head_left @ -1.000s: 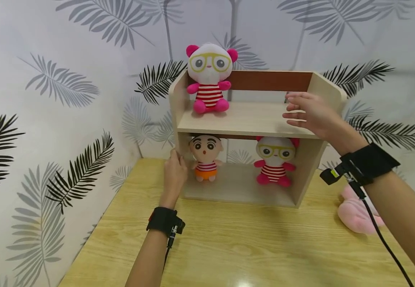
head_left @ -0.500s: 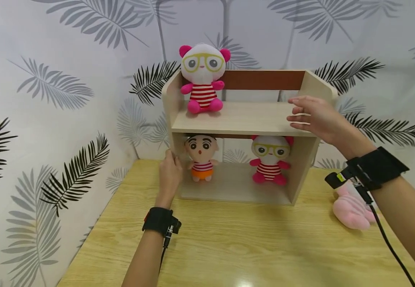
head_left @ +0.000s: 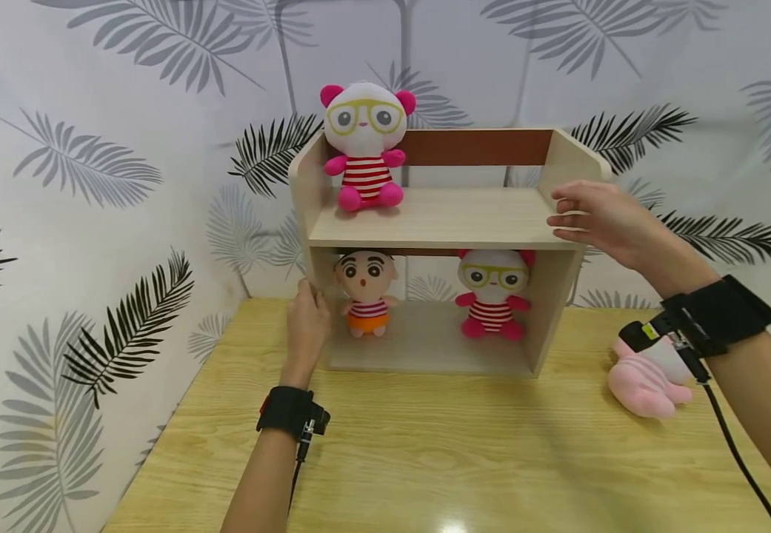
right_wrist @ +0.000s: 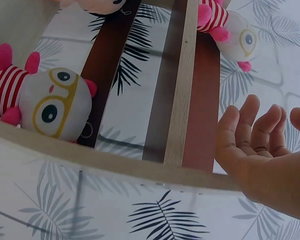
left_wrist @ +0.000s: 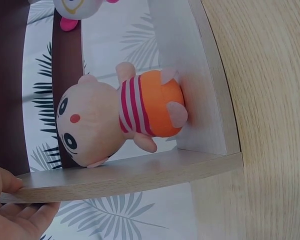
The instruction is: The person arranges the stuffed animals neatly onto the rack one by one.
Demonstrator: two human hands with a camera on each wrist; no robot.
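Note:
My left hand (head_left: 308,322) grips the left side panel of a two-tier wooden shelf (head_left: 438,244); in the left wrist view, the thumb and the fingers (left_wrist: 40,217) lie on opposite faces of that panel. Beside the shelf's upper right side, my right hand (head_left: 608,222) hovers with relaxed, slightly bent fingers and holds nothing. A panda plush (head_left: 366,148) with yellow glasses sits at the top tier's left. Below it is a boy doll (left_wrist: 110,110) in orange shorts. A second panda plush (head_left: 493,296) occupies the lower tier's right end.
A pale pink plush (head_left: 648,381) lies on the wooden table (head_left: 425,451) to the right of the shelf, partly behind the right wrist's camera. Leaf-patterned wall covering (head_left: 92,244) rises behind and to the left. Cables trail from both wristbands.
My right hand has drifted rightward, away from the top tier's middle. The whole scene slides left as the head view turns. My left hand keeps its grip on the panel.

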